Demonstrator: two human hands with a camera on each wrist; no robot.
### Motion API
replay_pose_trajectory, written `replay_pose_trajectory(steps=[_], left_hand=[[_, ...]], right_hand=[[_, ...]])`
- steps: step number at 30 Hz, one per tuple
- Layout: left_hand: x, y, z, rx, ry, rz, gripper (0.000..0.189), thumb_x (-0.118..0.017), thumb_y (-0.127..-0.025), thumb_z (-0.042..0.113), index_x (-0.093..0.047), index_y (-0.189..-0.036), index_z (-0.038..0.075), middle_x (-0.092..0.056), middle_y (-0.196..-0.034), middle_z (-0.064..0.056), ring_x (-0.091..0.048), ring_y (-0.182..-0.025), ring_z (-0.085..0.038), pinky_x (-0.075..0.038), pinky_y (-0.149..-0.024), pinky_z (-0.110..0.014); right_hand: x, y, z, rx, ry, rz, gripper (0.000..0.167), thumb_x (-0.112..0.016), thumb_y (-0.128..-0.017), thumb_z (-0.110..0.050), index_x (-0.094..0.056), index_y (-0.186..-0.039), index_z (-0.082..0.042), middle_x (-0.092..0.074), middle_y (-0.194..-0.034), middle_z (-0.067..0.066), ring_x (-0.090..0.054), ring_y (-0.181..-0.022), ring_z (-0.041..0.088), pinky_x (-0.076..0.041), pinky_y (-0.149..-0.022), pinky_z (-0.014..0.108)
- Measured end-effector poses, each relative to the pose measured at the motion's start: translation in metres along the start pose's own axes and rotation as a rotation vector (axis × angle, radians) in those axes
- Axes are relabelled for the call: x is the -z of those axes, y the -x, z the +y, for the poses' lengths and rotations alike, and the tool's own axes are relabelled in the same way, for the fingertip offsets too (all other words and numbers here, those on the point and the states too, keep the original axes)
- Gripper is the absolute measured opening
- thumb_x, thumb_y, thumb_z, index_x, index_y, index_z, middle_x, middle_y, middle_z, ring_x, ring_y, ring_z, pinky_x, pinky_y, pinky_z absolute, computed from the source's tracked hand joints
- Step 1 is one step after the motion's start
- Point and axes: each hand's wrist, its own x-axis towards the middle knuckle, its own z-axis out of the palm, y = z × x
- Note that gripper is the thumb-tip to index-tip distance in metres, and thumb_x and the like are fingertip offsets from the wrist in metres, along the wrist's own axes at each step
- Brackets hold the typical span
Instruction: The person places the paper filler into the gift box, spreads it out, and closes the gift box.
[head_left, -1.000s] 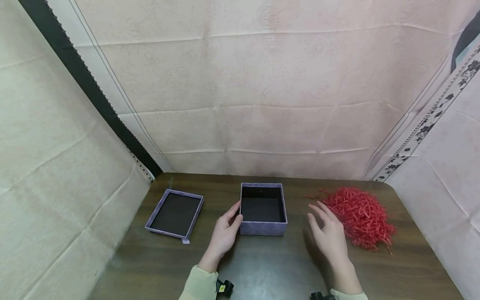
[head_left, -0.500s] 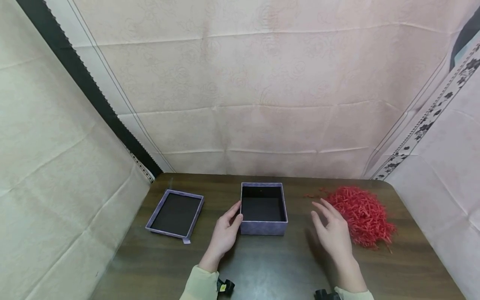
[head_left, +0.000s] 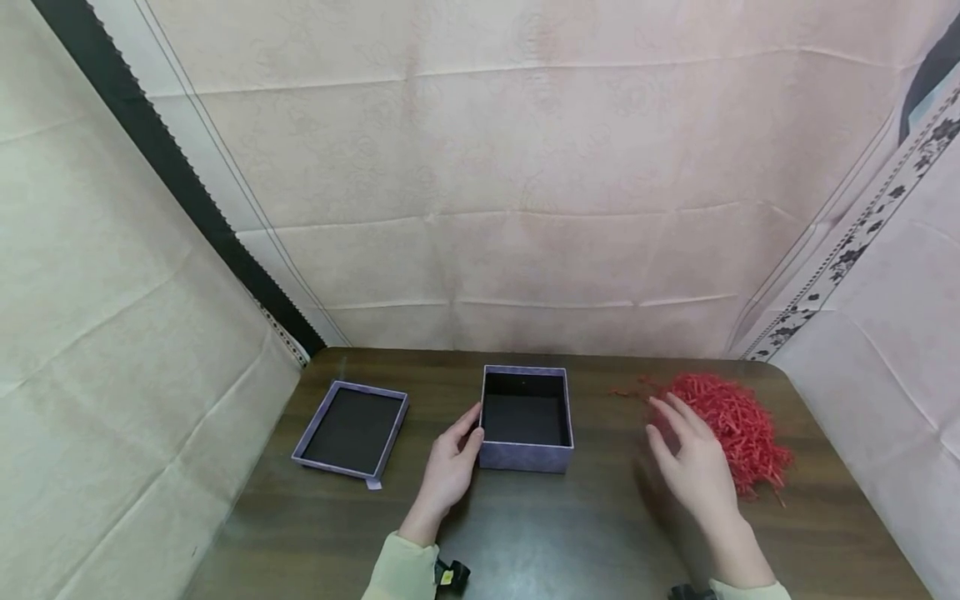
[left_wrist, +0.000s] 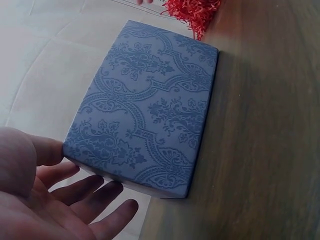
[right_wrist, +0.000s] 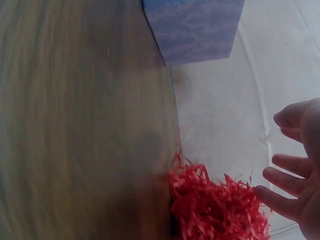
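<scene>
A person in pale green sleeves works at a wood-grained desk [head_left: 555, 533], left hand [head_left: 447, 471] against the left side of an open purple box [head_left: 527, 457], its fingers extended and slightly spread, thumb at the near corner. The box stands upright mid-desk, its interior black, its outer wall ornately patterned. The right hand [head_left: 699, 475], fingers loosely spread and holding nothing, hovers at the near left edge of a heap of red shredded paper [head_left: 742, 437]; contact cannot be told. A shallow black-lined lid [head_left: 351, 430] lies at left, well apart from the box.
</scene>
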Motion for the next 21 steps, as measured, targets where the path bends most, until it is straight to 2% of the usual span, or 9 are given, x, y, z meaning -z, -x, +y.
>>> replay_pose_trajectory(steps=[5,9,14,18,21], left_hand=[[0.001,0.0,-0.001,0.022,-0.003,-0.01,0.047,-0.058,-0.112,0.013,-0.053,-0.158,0.007,-0.051,-0.161,-0.011,-0.045,-0.15,-0.032,-0.037,-0.12,-0.053],[0.001,0.0,-0.001,0.033,0.0,-0.01,0.047,-0.058,-0.112,0.012,-0.053,-0.158,0.008,-0.051,-0.161,-0.01,-0.045,-0.15,-0.032,-0.037,-0.12,-0.052],[0.002,-0.001,-0.003,0.023,0.004,-0.015,0.046,-0.058,-0.112,0.012,-0.054,-0.158,0.008,-0.052,-0.161,-0.01,-0.046,-0.149,-0.032,-0.038,-0.12,-0.054],[0.001,-0.002,-0.002,0.02,0.0,-0.006,0.046,-0.059,-0.111,0.011,-0.056,-0.157,0.009,-0.054,-0.159,-0.009,-0.049,-0.147,-0.031,-0.039,-0.118,-0.053],[0.0,-0.002,0.0,0.021,-0.009,0.003,0.046,-0.061,-0.11,0.011,-0.057,-0.156,0.009,-0.056,-0.157,-0.009,-0.05,-0.146,-0.029,-0.041,-0.117,-0.051]], right_hand=[[0.015,-0.009,0.01,0.037,0.034,0.05,0.057,-0.081,-0.094,-0.016,-0.064,-0.148,-0.01,-0.054,-0.154,0.025,-0.05,-0.138,0.054,-0.04,-0.107,0.075],[0.03,-0.018,0.022,0.008,0.091,0.027,0.065,-0.085,-0.091,-0.023,-0.06,-0.149,-0.007,-0.047,-0.155,0.032,-0.039,-0.141,0.06,-0.031,-0.108,0.081],[0.046,-0.029,0.036,-0.091,0.167,-0.083,0.08,-0.085,-0.09,-0.04,-0.051,-0.155,-0.009,-0.034,-0.16,0.037,-0.021,-0.149,0.064,-0.019,-0.102,0.093],[0.053,-0.035,0.047,-0.154,0.202,-0.191,0.094,-0.085,-0.087,-0.054,-0.044,-0.161,-0.012,-0.025,-0.162,0.041,-0.009,-0.15,0.068,-0.013,-0.098,0.096],[0.058,-0.041,0.055,-0.191,0.211,-0.273,0.104,-0.085,-0.085,-0.06,-0.037,-0.164,-0.012,-0.019,-0.162,0.043,-0.005,-0.148,0.071,-0.012,-0.096,0.097]])
